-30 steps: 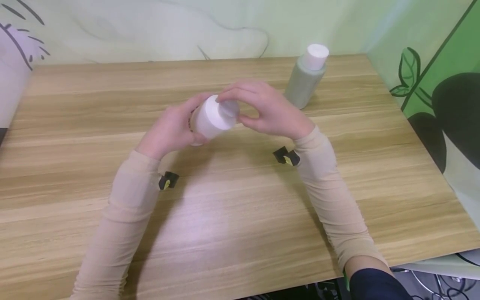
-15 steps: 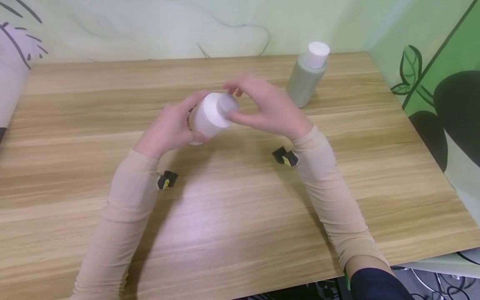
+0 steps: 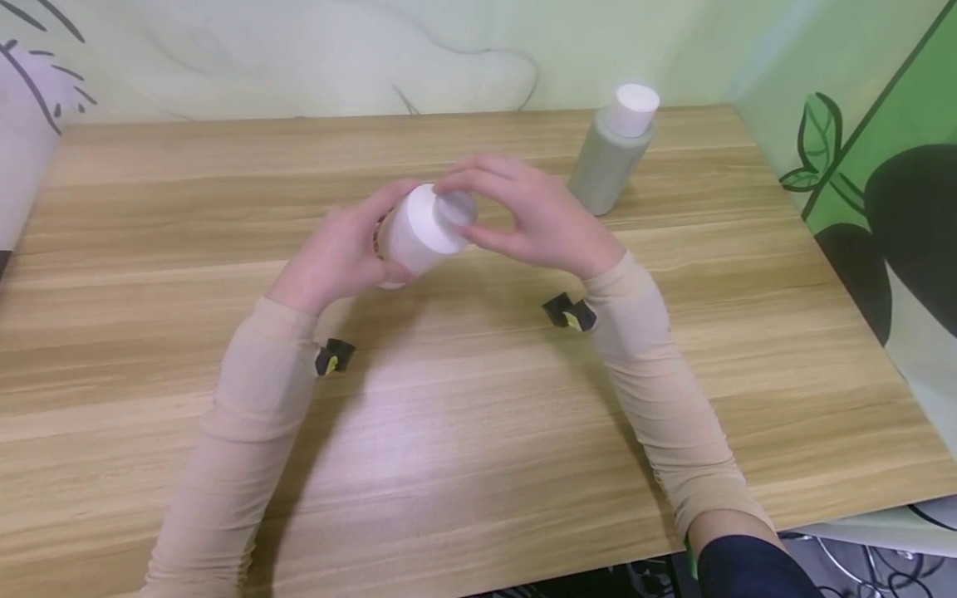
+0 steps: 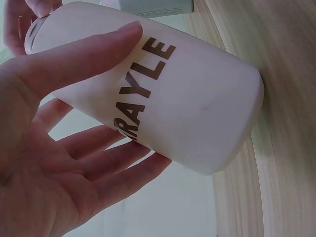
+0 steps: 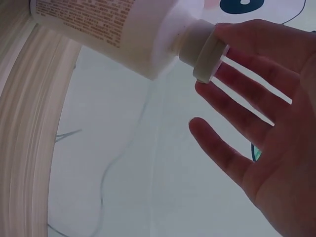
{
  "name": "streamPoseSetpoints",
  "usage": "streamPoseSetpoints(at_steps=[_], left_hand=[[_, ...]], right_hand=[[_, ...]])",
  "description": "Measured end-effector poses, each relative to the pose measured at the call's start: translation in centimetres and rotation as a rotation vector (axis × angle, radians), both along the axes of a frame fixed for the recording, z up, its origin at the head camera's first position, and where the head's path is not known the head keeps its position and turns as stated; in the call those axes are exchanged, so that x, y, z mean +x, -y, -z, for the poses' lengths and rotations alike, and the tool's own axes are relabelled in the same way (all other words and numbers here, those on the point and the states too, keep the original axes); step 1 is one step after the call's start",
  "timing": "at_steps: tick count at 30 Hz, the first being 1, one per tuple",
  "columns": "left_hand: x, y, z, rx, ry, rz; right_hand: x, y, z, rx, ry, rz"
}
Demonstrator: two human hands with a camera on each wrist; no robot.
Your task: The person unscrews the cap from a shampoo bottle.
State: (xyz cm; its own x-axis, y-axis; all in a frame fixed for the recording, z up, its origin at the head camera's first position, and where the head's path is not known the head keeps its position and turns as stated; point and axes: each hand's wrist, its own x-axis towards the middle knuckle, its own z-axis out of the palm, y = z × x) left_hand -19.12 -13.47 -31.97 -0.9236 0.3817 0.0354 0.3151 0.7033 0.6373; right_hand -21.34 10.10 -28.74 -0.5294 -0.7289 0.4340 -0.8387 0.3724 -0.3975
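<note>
A white bottle (image 3: 419, 237), tilted with its top toward the right, is held off the table in my left hand (image 3: 336, 249). In the left wrist view the thumb lies along one side of the bottle (image 4: 197, 94) and the fingers support the other, next to large dark letters. My right hand (image 3: 534, 216) pinches the white cap (image 5: 203, 52) at the bottle's top between thumb and fingers; its little finger stands away from the cap. Small print covers the bottle's other side in the right wrist view.
A grey-green bottle (image 3: 609, 162) with a white cap stands upright at the back right, behind my right hand. The wooden table (image 3: 449, 432) meets a painted wall (image 3: 299, 58) at the back. Cables (image 3: 882, 569) hang below the table's right front edge.
Half a second ago the right fingers were spread off the cap, with the thumb near it; now they are back round it. The left hand and the bottle have hardly moved.
</note>
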Motion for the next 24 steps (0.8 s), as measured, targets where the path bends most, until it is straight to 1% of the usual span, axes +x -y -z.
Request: streamPoseSetpoints(at_steps=[9, 12, 14, 15, 18, 21, 24], left_hand=[[0.1, 0.1, -0.3, -0.019, 0.012, -0.007], [0.1, 0.2, -0.4, -0.021, 0.018, -0.013], [0.1, 0.2, -0.3, -0.02, 0.021, -0.017], [0.1, 0.3, -0.3, -0.017, 0.021, -0.02], [0.1, 0.3, -0.2, -0.01, 0.023, -0.023], [0.1, 0.2, -0.2, -0.003, 0.02, -0.018], [0.0, 0.1, -0.2, -0.006, 0.013, -0.012]], right_hand=[[-0.4, 0.1, 0.0, -0.051, -0.027, -0.15], [-0.3, 0.3, 0.1, -0.076, -0.022, -0.174], [-0.2, 0.4, 0.2, -0.091, -0.01, -0.154], [-0.2, 0.5, 0.2, -0.096, -0.001, -0.131], [-0.2, 0.8, 0.4, -0.103, 0.004, -0.028], [-0.3, 0.9, 0.6, -0.088, -0.006, 0.08], [-0.2, 1.0, 0.6, -0.068, -0.018, 0.139]])
